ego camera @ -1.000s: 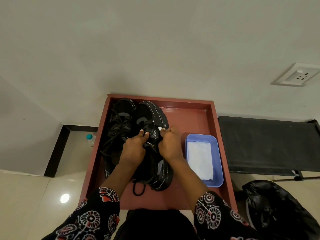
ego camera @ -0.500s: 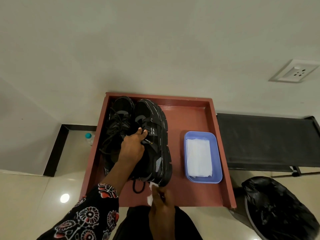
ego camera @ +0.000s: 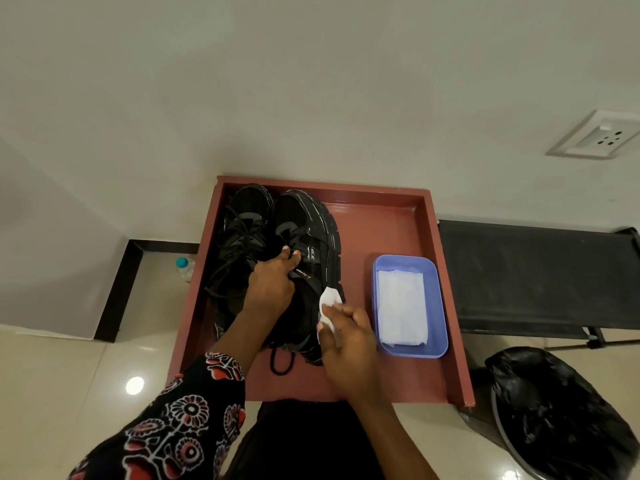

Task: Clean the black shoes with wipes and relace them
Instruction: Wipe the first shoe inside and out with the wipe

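Observation:
Two black shoes stand side by side on the left of a red-brown tray (ego camera: 398,223). The left shoe (ego camera: 242,230) has loose laces spilling over it. My left hand (ego camera: 270,289) grips the tongue area of the right shoe (ego camera: 311,230), fingers curled over its top. My right hand (ego camera: 346,337) pinches a small white wipe (ego camera: 328,303) and holds it against the right shoe's outer side near the heel. A black lace loop (ego camera: 280,362) trails from under that shoe onto the tray.
A blue plastic tub (ego camera: 440,306) with folded white wipes (ego camera: 401,306) sits on the tray's right. A black bin bag (ego camera: 561,417) stands lower right, a black cot (ego camera: 533,271) to the right, a small bottle (ego camera: 183,266) on the floor left. The wall is close behind.
My right hand left the shoe's tongue, dropped to the tray's near edge with the wipe, then rose to the shoe's outer side. My left hand kept its hold.

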